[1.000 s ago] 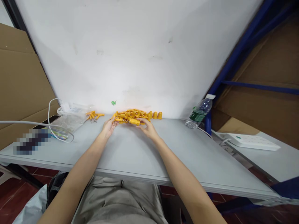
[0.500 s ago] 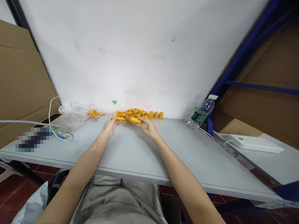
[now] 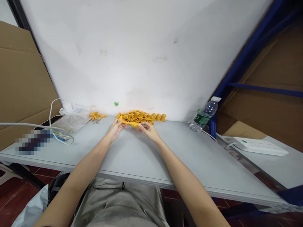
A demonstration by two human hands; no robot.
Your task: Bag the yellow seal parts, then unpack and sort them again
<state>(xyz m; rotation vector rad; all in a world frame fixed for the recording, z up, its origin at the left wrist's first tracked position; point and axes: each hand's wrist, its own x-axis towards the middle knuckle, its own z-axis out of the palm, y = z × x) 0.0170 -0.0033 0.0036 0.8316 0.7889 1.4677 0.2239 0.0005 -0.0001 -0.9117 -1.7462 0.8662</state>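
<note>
My left hand point(image 3: 115, 130) is closed on the yellow T-shaped handle of a corkscrew point(image 3: 125, 122). From the other side, the fingers of my right hand point(image 3: 150, 130) pinch a yellow plastic sleeve point(image 3: 134, 124). Handle and sleeve meet in one line, and the metal spiral no longer shows between them. Just behind my hands lies a pile of yellow corkscrews in sleeves point(image 3: 140, 115), their round open ends facing me. Several loose yellow sleeves point(image 3: 158, 117) stand upright to the right of the pile. Further left are loose corkscrew handles point(image 3: 95, 116) with bare metal spirals.
A plastic bottle point(image 3: 205, 114) leans at the right end of the grey table point(image 3: 142, 154). Plastic bags point(image 3: 73, 121) and a white cable point(image 3: 53, 116) lie at the left. A white power strip point(image 3: 260, 146) rests on a surface beyond the table's right edge.
The sleeve in my right hand has moved onto the spiral of the corkscrew in my left hand, covering it. Both hands have come slightly towards me, off the pile.
</note>
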